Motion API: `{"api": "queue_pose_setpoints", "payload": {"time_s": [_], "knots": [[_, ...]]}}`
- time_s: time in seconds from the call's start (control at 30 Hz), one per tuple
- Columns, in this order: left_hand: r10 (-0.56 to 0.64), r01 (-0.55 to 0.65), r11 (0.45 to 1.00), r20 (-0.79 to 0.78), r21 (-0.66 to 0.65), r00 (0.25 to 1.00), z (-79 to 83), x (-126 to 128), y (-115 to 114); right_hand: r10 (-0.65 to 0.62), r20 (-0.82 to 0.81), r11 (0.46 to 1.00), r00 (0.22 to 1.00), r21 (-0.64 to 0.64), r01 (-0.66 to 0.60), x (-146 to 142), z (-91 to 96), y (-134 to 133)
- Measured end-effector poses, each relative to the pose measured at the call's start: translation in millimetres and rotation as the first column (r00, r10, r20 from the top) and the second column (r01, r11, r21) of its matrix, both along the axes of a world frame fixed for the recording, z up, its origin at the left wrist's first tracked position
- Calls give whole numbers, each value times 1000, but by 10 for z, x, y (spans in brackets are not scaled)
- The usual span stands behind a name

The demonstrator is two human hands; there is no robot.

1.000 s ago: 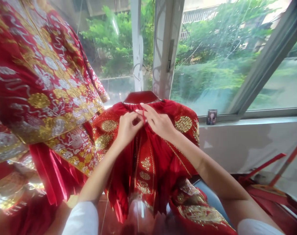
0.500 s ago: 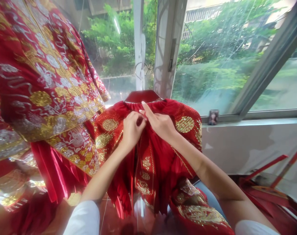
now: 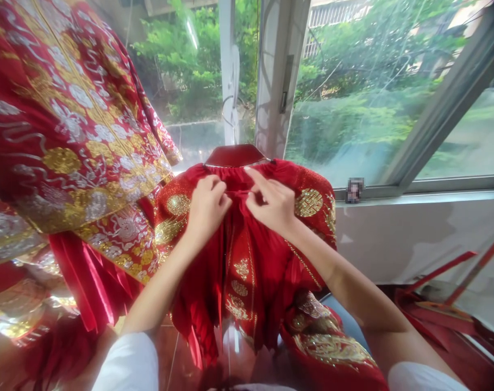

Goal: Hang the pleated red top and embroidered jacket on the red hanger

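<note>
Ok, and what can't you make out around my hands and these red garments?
All in the head view:
Where the thin red cord runs inside the left hand and right hand: curled fingers hide it.
Most of the hanger below its hook: covered by the red gold-embroidered garment.
Top of the gold-and-silver embroidered jacket: cut off by the upper edge.
Small item on the windowsill: pixelated beyond recognition.
</note>
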State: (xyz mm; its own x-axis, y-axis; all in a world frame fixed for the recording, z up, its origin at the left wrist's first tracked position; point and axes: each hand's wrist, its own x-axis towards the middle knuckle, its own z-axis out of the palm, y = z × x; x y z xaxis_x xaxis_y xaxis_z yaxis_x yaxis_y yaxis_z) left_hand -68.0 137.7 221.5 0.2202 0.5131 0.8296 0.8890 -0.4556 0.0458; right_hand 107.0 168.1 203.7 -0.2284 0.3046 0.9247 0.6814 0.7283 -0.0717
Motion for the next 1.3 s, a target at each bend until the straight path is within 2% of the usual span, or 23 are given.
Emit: {"api": "queue_pose_setpoints", "payload": {"time_s": [0.1, 0.17, 0.23, 0.27, 0.3, 0.37, 0.4, 0.43, 0.47, 0.5, 0.53, 0.6, 0.63, 0.67, 0.73, 0.8, 0.9, 0.97, 1.03, 1.1, 1.13, 1.2, 1.3], "knots": [[40, -40, 999, -21, 32, 999, 36, -147, -32, 0, -99, 999, 995, -34, -3, 87, 34, -19], [-46, 46, 999, 44, 20, 998, 38, -186, -41, 61, -172, 992, 983, -95, -78, 104, 52, -34], [-196, 214, 976, 255, -41, 947, 37, -159, -36, 192, -282, 956, 940, -165, -244, 78, 74, -56], [-261, 312, 948, 403, -65, 877, 39, -125, -29, 269, -349, 917, 898, -193, -349, 55, 86, -67], [-302, 410, 909, 553, -79, 777, 46, -85, -19, 339, -415, 865, 844, -215, -453, 31, 99, -75], [-314, 584, 808, 780, -80, 541, 75, -10, -3, 438, -515, 746, 737, -249, -617, -4, 125, -79], [-296, 650, 756, 844, -80, 448, 98, 11, 1, 469, -539, 692, 699, -267, -671, -7, 138, -73], [-270, 700, 708, 881, -91, 388, 126, 14, 1, 490, -551, 650, 676, -285, -704, 3, 152, -64], [-252, 736, 668, 896, -114, 367, 158, -4, -2, 501, -550, 629, 668, -299, -718, 26, 166, -51], [-249, 750, 645, 888, -146, 387, 189, -45, -8, 506, -537, 627, 675, -308, -716, 62, 183, -38], [-259, 743, 643, 858, -189, 443, 217, -106, -14, 509, -513, 635, 691, -319, -704, 108, 200, -25], [-297, 702, 661, 766, -267, 570, 250, -264, -18, 515, -445, 646, 733, -361, -673, 214, 237, -7], [-322, 696, 658, 729, -285, 604, 251, -347, -13, 522, -411, 641, 747, -389, -662, 263, 254, -3], [-354, 712, 642, 713, -286, 606, 242, -422, -3, 534, -382, 630, 754, -415, -656, 305, 268, -1], [-418, 774, 578, 722, -257, 551, 206, -528, 21, 552, -351, 615, 757, -442, -653, 363, 290, -3], [-457, 795, 554, 708, -247, 538, 176, -574, 22, 550, -325, 628, 769, -445, -638, 393, 305, -12], [-426, 678, 638, 566, -365, 706, 212, -600, -69, 504, -250, 669, 827, -492, -557, 441, 324, -38], [-398, 559, 729, 419, -395, 816, 306, -646, -150, 441, -202, 735, 874, -477, -481, 504, 333, -55], [-386, 448, 844, 246, -294, 889, 444, -731, -171, 339, -195, 852, 920, -352, -388, 601, 340, -50], [-362, 364, 918, 39, -161, 931, 599, -832, -89, 212, -180, 953, 961, -178, -243, 725, 347, -9], [-352, 342, 930, -56, -133, 934, 668, -879, -12, 152, -155, 979, 976, -109, -170, 792, 350, 27], [-378, 343, 919, -182, -196, 908, 763, -948, 174, 83, -58, 994, 995, -65, -87, 913, 356, 117], [-455, 379, 860, -180, -340, 872, 769, -982, 378, 138, 39, 971, 990, -203, -127, 1020, 360, 239]]}}
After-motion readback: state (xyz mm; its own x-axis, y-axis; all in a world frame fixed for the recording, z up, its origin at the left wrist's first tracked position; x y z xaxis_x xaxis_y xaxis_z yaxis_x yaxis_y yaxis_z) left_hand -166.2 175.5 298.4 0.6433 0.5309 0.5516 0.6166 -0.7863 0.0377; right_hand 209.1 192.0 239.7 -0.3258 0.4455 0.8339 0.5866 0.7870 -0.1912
